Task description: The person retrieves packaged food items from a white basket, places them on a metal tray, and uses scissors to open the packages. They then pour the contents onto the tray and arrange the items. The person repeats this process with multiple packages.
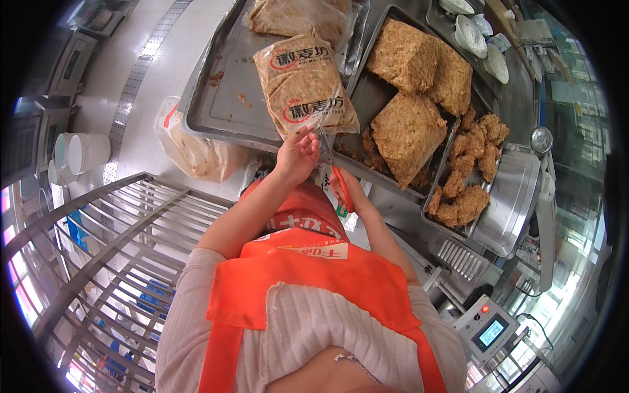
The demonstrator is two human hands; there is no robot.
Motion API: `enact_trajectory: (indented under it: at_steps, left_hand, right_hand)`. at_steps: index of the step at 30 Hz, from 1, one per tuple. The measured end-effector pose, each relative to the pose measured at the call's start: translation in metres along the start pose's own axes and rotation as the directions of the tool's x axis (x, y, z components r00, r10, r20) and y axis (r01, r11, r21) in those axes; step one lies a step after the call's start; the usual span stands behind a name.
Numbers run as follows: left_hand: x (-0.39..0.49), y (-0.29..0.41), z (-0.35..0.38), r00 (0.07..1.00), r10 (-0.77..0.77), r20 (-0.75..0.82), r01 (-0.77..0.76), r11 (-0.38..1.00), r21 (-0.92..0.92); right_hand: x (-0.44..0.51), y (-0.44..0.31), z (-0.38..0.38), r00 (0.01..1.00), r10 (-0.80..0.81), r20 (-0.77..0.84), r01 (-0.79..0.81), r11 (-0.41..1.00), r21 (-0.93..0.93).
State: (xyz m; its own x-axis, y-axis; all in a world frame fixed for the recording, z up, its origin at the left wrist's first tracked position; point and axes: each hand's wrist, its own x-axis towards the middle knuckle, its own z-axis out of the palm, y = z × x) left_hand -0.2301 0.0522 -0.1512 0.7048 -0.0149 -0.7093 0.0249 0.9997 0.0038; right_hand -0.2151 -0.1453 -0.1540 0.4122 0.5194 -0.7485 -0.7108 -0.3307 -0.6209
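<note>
A printed clear plastic bag (307, 86), packed with a brown shredded food mass, lies at the near right side of a large metal tray (223, 130). My left hand (300, 151) pinches the near edge of this bag between thumb and fingers. In my right hand (350, 189) are scissors with red handles (343, 186); their blades reach up to the bag's near edge, close to my left fingers. Whether the blades have cut the film cannot be told. Another filled bag (300, 17) lies behind the first.
Several unwrapped blocks of the same food (410, 137) sit in a dark metal tray to the right. Loose chunks (467, 204) fill a narrower tray beside it. A metal rack (142, 182) stands at the left, a control box with a screen (486, 329) at the lower right.
</note>
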Motion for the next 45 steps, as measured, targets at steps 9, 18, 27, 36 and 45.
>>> enact_trajectory:
  at_steps: [9,18,27,36,45]
  left_hand:
    - [0.027,0.001,0.019,0.979,0.017,-0.203,-0.007,0.999,0.051]
    - [0.027,-0.004,0.027,0.963,0.06,-0.264,-0.045,0.997,0.065]
    - [0.02,-0.007,0.033,0.968,0.08,-0.239,-0.058,0.994,0.096]
    - [0.017,-0.003,0.029,0.981,0.109,-0.162,-0.086,0.986,0.141]
    - [-0.001,0.011,0.03,0.998,-0.041,-0.049,0.033,0.987,-0.155]
  right_hand:
    - [0.002,-0.023,0.018,0.984,-0.134,-0.12,0.074,0.909,-0.411]
    - [0.002,-0.043,0.026,0.973,-0.231,-0.021,0.223,0.955,-0.194]
    - [-0.005,-0.059,0.03,0.989,-0.144,-0.023,0.132,0.953,-0.273]
    - [0.006,-0.068,0.034,0.998,-0.055,-0.04,0.041,0.958,-0.286]
    - [0.022,-0.079,0.045,0.977,-0.196,0.085,0.206,0.971,-0.122]
